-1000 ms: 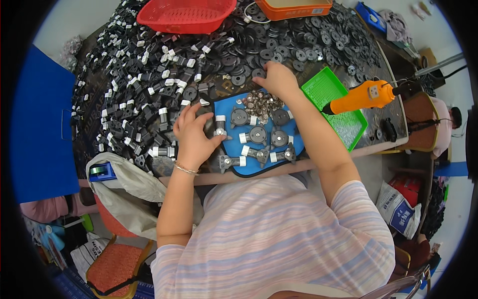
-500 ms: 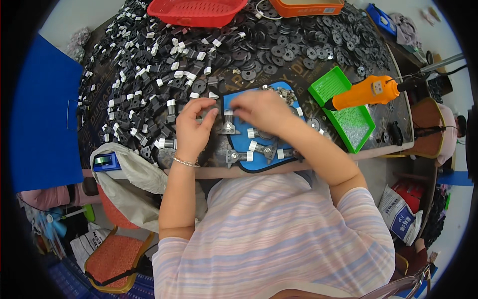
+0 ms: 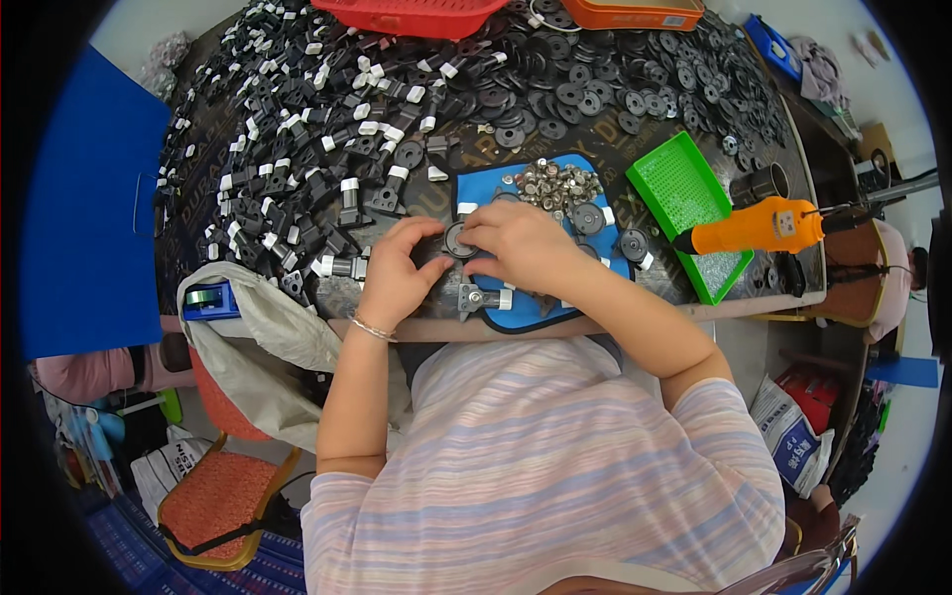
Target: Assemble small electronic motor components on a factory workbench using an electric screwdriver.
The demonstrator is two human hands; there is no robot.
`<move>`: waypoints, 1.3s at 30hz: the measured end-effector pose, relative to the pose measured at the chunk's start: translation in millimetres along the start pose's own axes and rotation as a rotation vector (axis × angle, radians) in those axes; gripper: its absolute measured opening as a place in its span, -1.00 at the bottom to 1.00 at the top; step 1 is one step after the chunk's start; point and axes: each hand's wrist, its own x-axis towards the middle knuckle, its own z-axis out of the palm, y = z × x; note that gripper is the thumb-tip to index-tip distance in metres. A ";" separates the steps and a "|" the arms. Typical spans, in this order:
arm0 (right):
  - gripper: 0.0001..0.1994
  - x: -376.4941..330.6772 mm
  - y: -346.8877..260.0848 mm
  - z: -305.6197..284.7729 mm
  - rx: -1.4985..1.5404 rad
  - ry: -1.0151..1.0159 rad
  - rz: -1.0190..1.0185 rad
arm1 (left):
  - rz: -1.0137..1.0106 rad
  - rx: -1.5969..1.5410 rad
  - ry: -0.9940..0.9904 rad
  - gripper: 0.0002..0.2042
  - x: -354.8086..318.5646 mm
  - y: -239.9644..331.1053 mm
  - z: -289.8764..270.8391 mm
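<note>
Over the left edge of a blue mat, my right hand grips a black disc with its fingertips. The disc covers most of the bracket under it; a white end pokes out above. Beside it, my left hand is held with thumb and fingers apart, its fingertips close to the disc; whether they touch it I cannot tell. Below my right hand lies a dark bracket with a white end. Small metal parts are heaped on the mat's far side, near another black disc.
Dark brackets with white ends cover the table's left side; black discs pile up at the back right. An orange electric screwdriver hangs over a green tray. A red basket and an orange tray stand at the back.
My right hand has moved from a blur over the upper left of the mat down onto a black disc there. My left hand has come lower, closer to it. The view has shifted slightly.
</note>
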 end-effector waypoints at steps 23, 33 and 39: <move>-0.88 2.5 2.6 -4.0 -0.153 -0.070 0.024 | -0.199 -0.168 -0.067 -0.73 8.2 -12.7 10.6; -0.88 4.8 5.2 -3.0 -0.197 -0.126 -0.032 | -0.163 -0.134 -0.056 -0.75 7.9 -13.0 11.0; -0.77 25.9 52.4 -16.2 -0.076 0.189 0.394 | -0.141 -0.141 0.008 -0.75 5.2 -10.9 5.3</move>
